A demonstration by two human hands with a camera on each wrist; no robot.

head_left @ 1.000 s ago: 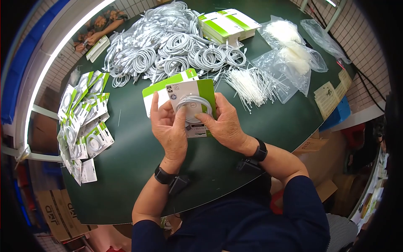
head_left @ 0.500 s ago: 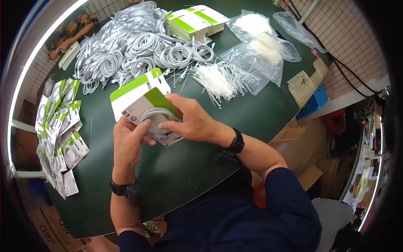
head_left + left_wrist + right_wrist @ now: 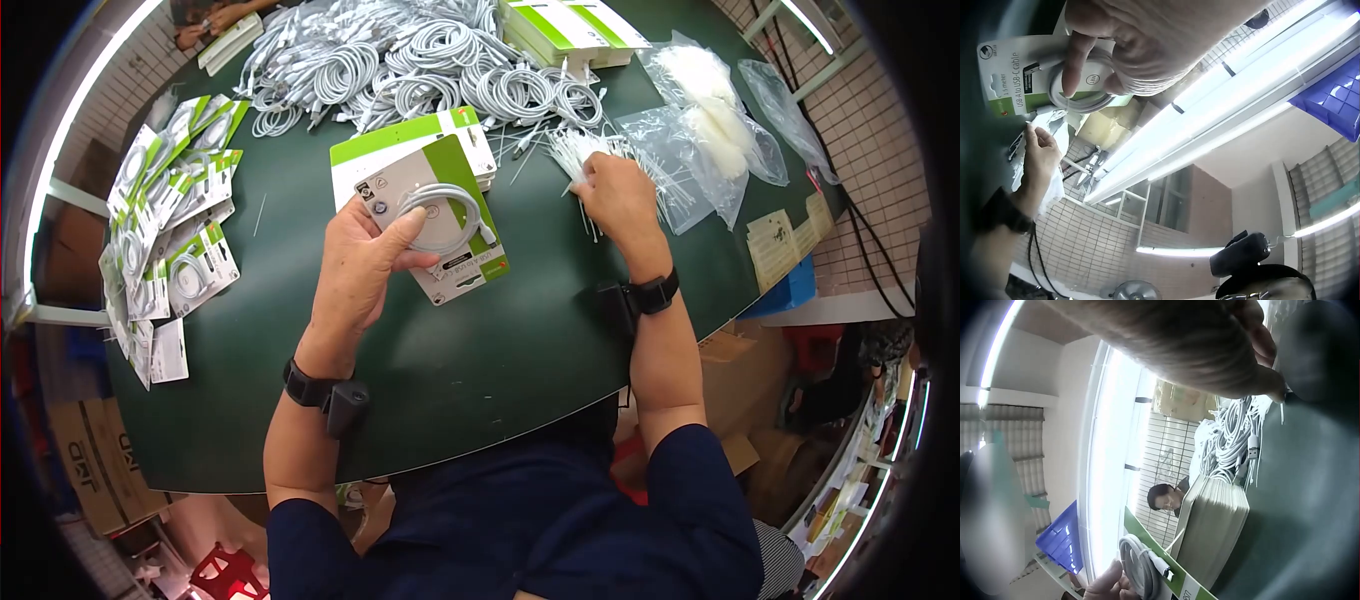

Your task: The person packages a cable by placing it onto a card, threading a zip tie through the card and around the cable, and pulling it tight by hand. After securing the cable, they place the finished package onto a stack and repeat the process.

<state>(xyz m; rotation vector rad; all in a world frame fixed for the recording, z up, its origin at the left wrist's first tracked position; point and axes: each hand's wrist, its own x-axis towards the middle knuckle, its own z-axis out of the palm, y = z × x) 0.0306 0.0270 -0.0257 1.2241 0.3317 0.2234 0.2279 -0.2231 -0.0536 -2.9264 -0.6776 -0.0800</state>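
My left hand [image 3: 358,258] grips a white and green card [image 3: 408,187] by its left edge, the thumb pressing a coiled white cable [image 3: 447,217] against its face. In the left wrist view the same coil [image 3: 1096,81] lies on the card, fingers across it. Over to the right, my right hand [image 3: 622,200] is at the heap of white zip ties [image 3: 582,150], thumb and fingertips pinched together at its near edge. A thin white piece shows at those fingertips in the left wrist view. Behind the held card lies a stack of cards [image 3: 345,151].
A big pile of coiled cables [image 3: 400,60] covers the back, beside another card stack [image 3: 560,30]. Clear bags of ties [image 3: 715,120] lie back right. Carded cables [image 3: 150,220] are heaped at the left. A person [image 3: 1166,497] sits beyond the table.
My right hand has let go of the card and coil and moved right to the zip ties. My left hand keeps holding both, with the card now tilted and its front more exposed.
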